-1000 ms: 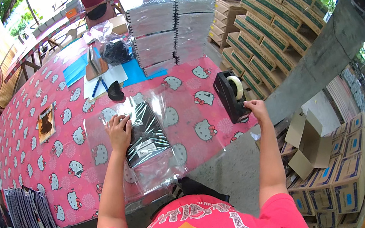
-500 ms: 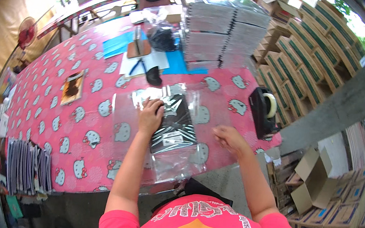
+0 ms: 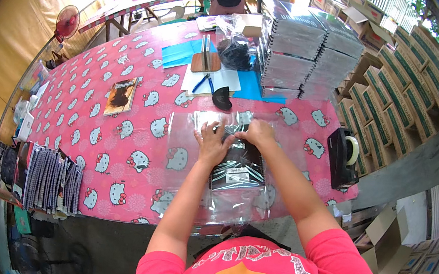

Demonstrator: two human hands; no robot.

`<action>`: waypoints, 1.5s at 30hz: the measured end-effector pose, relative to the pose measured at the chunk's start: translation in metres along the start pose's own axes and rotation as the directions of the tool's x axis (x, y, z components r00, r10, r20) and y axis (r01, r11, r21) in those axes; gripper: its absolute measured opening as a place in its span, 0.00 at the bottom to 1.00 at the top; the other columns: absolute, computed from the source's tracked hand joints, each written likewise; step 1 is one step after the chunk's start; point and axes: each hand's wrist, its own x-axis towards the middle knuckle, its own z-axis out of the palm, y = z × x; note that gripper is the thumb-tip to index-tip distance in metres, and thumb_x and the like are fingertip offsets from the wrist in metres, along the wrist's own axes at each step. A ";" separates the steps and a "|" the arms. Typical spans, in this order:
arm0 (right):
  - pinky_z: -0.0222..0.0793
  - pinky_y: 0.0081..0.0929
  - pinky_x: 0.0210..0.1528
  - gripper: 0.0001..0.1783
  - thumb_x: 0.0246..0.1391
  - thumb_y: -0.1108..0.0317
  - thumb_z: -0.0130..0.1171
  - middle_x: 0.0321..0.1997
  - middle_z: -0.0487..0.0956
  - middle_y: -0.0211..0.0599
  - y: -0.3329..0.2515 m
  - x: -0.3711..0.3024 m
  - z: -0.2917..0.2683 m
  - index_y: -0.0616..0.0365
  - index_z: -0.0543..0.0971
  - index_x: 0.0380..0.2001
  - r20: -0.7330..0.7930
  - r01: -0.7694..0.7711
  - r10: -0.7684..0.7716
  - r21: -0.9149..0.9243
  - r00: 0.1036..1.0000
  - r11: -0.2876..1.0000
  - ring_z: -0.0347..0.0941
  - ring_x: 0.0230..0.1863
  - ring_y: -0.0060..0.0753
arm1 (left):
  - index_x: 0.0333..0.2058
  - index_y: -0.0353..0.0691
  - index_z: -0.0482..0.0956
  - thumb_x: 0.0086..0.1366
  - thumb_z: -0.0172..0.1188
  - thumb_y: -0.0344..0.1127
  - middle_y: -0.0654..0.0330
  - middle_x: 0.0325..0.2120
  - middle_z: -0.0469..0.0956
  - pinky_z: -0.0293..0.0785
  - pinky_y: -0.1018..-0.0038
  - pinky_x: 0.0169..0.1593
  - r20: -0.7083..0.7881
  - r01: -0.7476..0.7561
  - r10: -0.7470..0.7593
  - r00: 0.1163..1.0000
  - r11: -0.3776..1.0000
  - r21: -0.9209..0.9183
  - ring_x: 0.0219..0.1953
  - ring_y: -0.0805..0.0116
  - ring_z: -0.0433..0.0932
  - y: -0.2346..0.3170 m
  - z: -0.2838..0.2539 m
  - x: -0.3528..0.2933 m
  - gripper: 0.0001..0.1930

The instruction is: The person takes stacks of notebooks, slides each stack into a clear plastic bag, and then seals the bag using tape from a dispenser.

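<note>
A black notebook [image 3: 250, 161] in shiny clear plastic lies on the table in front of me. My left hand [image 3: 211, 144] rests on its upper left part, fingers spread and flat on the plastic. Beside it, close to the thumb, my right hand [image 3: 258, 133] is closed at the notebook's upper edge. Its fingertips are pinched together; whatever they hold is too small to make out. Loose clear plastic [image 3: 183, 132] spreads out around the notebook.
A black tape dispenser [image 3: 342, 160] stands at the table's right edge. Beyond the notebook are blue pliers [image 3: 204, 83], a small black object [image 3: 222, 98] and tall stacks of wrapped spiral notebooks [image 3: 291, 68]. More notebooks [image 3: 54, 178] fill the near left corner; a booklet [image 3: 121, 96] lies left.
My right hand has moved left from beside the tape dispenser to the notebook's top, next to my left hand. The left hand stays on the plastic. The view has shifted.
</note>
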 end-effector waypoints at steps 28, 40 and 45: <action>0.55 0.31 0.59 0.54 0.29 0.60 0.76 0.55 0.63 0.36 0.029 -0.089 -0.011 0.59 0.55 0.58 -0.298 0.330 -0.207 0.933 0.932 0.141 0.58 0.59 0.33 | 0.54 0.33 0.56 0.36 0.76 0.35 0.53 0.47 0.68 0.68 0.70 0.50 0.181 0.243 -0.210 0.961 0.321 -0.915 0.50 0.63 0.69 0.010 -0.077 -0.032 0.47; 0.56 0.30 0.57 0.59 0.23 0.64 0.77 0.52 0.66 0.34 0.031 -0.132 -0.024 0.55 0.54 0.60 -0.251 0.341 -0.327 0.905 0.911 0.254 0.63 0.53 0.31 | 0.53 0.39 0.60 0.33 0.77 0.35 0.57 0.43 0.68 0.68 0.72 0.49 -0.012 0.046 -0.145 0.989 0.392 -0.919 0.47 0.66 0.69 0.037 -0.113 -0.066 0.47; 0.55 0.33 0.58 0.48 0.27 0.60 0.76 0.55 0.63 0.41 0.047 -0.130 -0.016 0.58 0.61 0.53 -0.432 0.559 -0.366 0.727 0.824 0.399 0.58 0.57 0.36 | 0.56 0.40 0.59 0.34 0.76 0.37 0.56 0.45 0.68 0.64 0.68 0.54 -0.102 -0.066 -0.131 0.986 0.253 -0.965 0.50 0.62 0.67 0.032 -0.119 -0.071 0.48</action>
